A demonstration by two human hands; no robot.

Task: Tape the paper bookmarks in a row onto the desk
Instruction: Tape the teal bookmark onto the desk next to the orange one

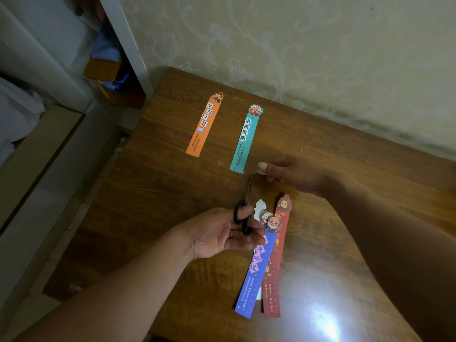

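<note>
Two bookmarks, orange and teal, lie upper centre on the tabletop, long axes up-frame. Right hand pinches what looks like tape at teal's lower end. Left hand grips scissors, blades pointing at the tape. Stack lies lower centre.

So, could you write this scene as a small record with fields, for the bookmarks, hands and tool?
in row: orange bookmark and teal bookmark, side by side, apart, on the desk
pile: blue bookmark, red bookmark, white bookmark, overlapping
left hand: holds black scissors, blades toward the teal bookmark's lower end
right hand: pinches a pale strip, perhaps tape, by that end
</note>
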